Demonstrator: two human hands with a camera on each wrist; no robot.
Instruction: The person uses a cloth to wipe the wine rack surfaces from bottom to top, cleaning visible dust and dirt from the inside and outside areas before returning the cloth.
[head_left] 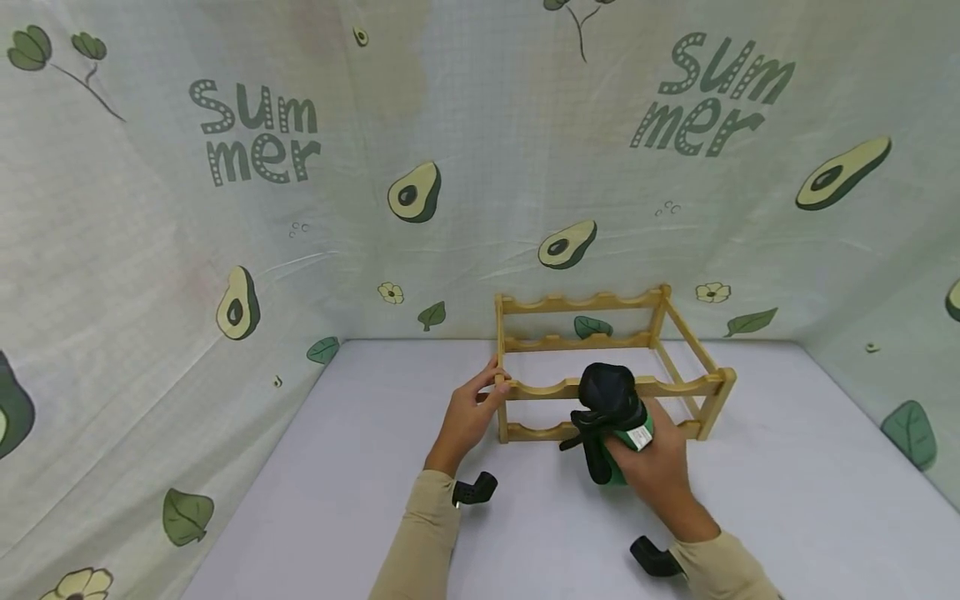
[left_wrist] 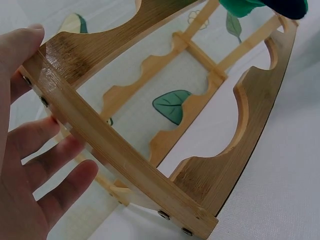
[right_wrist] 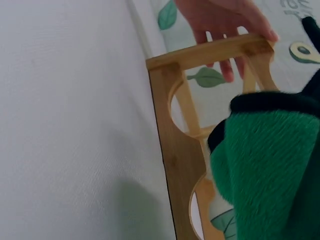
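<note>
A light wooden rack (head_left: 540, 388) with scalloped rails stands on the white table, also large in the left wrist view. My left hand (head_left: 467, 417) holds its near left corner, thumb on the top rail and the other fingers around the end post's far side. In my right hand (head_left: 660, 458) is a fuzzy green bundle (right_wrist: 272, 160) with black trim. A black rounded end, black strap-like parts and a white label show on it in the head view. The bundle is in front of the rack's front rail; whether they touch I cannot tell. Its lower part is partly hidden by my fingers.
Behind the table (head_left: 360, 483) hangs a pale cloth (head_left: 480, 192) printed with avocados, leaves and lettering. The rack stands close to the table's back edge. Black wrist mounts (head_left: 476, 488) stick out from both sleeves.
</note>
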